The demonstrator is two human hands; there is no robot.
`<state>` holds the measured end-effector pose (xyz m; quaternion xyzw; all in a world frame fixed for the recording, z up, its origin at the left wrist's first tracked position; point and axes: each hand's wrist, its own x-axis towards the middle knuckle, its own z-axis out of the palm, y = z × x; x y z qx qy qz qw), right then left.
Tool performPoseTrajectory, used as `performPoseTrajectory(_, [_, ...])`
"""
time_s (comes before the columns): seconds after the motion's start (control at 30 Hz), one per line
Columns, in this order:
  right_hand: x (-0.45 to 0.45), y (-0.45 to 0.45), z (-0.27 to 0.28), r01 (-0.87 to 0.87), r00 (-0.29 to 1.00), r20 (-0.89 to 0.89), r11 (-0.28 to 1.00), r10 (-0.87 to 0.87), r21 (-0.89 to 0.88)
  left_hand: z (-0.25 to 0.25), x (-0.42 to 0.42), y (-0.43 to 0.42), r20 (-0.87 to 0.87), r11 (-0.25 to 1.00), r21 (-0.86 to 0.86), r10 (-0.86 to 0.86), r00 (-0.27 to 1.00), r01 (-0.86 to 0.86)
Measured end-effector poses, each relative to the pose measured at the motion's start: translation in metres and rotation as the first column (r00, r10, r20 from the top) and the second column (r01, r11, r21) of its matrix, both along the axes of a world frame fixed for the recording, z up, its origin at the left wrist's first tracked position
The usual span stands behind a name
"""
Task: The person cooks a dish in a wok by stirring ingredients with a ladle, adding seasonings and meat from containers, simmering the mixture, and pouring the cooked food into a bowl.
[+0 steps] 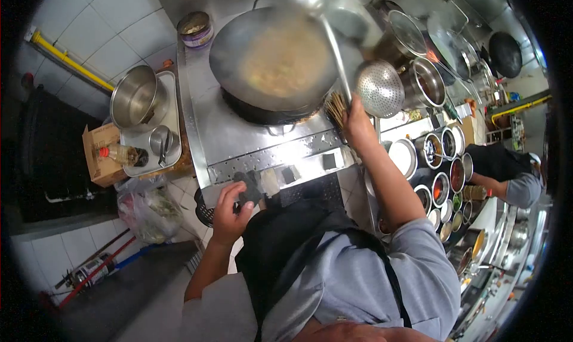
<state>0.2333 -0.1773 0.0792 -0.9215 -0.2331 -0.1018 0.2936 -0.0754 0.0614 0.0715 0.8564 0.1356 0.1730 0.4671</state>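
My right hand (358, 126) is closed around the long handle of a metal ladle (335, 52). The ladle's head is raised beyond the wok's right side, blurred by steam and glare. Below it, a large wok (230, 64) sits on the burner, with steaming brownish food (280, 73) inside, its pieces too hazy to name. At the stove's front edge, my left hand (230, 213) has its fingers and thumb about a dark cloth (248, 189). Near my right hand are a bamboo brush (336, 109) and a perforated strainer (379, 88).
On the left, a tray (173, 100) bears a steel pot (136, 97), a small pan and a bottle (122, 155). A tin (195, 30) stands behind the stove corner. Several seasoning containers (440, 188) fill the right counter. Another person (507, 175) works at far right.
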Motion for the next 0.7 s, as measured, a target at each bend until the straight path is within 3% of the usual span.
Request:
performPoseTrajectory(0.07, [0.015, -0.009, 0.001, 0.081, 0.911, -0.359, 0.944, -0.201, -0.321, 0.010, 0.008, -0.012, -0.011, 0.984, -0.112, -0.143, 0.990, 0.141])
performPoseTrajectory(0.1, [0.018, -0.020, 0.006, -0.006, 0.938, -0.335, 0.963, -0.087, -0.268, 0.019, 0.014, -0.018, 0.009, 0.970, -0.089, -0.226, 0.974, 0.226])
performPoseTrajectory(0.13, [0.010, -0.023, 0.010, -0.008, 0.939, -0.335, 0.966, -0.081, -0.258, 0.029, 0.017, -0.027, 0.007, 0.971, -0.078, -0.225, 0.974, 0.224])
performPoseTrajectory(0.2, [-0.010, -0.032, 0.010, 0.033, 0.790, -0.613, 0.999, -0.017, 0.014, 0.042, 0.031, -0.049, -0.035, 0.875, -0.261, -0.431, 0.902, 0.408])
performPoseTrajectory(0.23, [-0.023, -0.041, 0.010, 0.089, 0.774, -0.633, 0.994, -0.025, 0.070, 0.040, 0.041, -0.061, -0.031, 0.877, -0.254, -0.429, 0.903, 0.408])
performPoseTrajectory(0.27, [-0.030, -0.058, 0.000, 0.161, 0.698, -0.714, 0.958, 0.060, 0.238, 0.034, 0.048, -0.074, 0.016, 0.817, -0.317, -0.503, 0.864, 0.481])
performPoseTrajectory(0.3, [-0.039, -0.075, -0.011, 0.251, 0.612, -0.774, 0.888, 0.163, 0.385, 0.029, 0.055, -0.088, 0.062, 0.747, -0.377, -0.569, 0.820, 0.547])
performPoseTrajectory(0.33, [-0.059, -0.086, 0.008, 0.368, 0.547, -0.808, 0.803, 0.220, 0.468, 0.026, 0.065, -0.103, 0.073, 0.724, -0.319, -0.625, 0.778, 0.612])
performPoseTrajectory(0.37, [-0.079, -0.099, 0.038, 0.489, 0.487, -0.827, 0.697, 0.282, 0.525, 0.024, 0.073, -0.119, 0.052, 0.673, -0.399, -0.661, 0.748, 0.623])
performPoseTrajectory(0.43, [-0.104, -0.152, 0.062, 0.550, 0.444, -0.858, 0.676, 0.260, 0.490, 0.011, 0.086, -0.155, 0.024, 0.540, -0.557, -0.749, 0.662, 0.631])
performPoseTrajectory(0.5, [-0.132, -0.218, 0.075, 0.552, 0.469, -0.864, 0.702, 0.185, 0.450, -0.009, 0.105, -0.193, -0.040, 0.460, -0.598, -0.835, 0.549, 0.656])
performPoseTrajectory(0.6, [-0.179, -0.291, 0.090, 0.547, 0.509, -0.838, 0.825, -0.195, 0.141, -0.052, 0.130, -0.265, -0.081, 0.381, -0.665, -0.892, 0.445, 0.642])
performPoseTrajectory(0.63, [-0.191, -0.307, 0.090, 0.509, 0.507, -0.778, 0.857, -0.372, -0.078, -0.079, 0.139, -0.292, -0.124, 0.343, -0.755, -0.911, 0.393, 0.559])
performPoseTrajectory(0.67, [-0.203, -0.326, 0.075, 0.435, 0.612, -0.685, 0.892, -0.395, -0.126, -0.091, 0.149, -0.317, -0.123, 0.334, -0.755, -0.918, 0.378, 0.564])
performPoseTrajectory(0.7, [-0.215, -0.345, 0.061, 0.373, 0.709, -0.573, 0.908, -0.411, -0.190, -0.100, 0.158, -0.342, -0.179, 0.339, -0.874, -0.890, 0.420, 0.348])
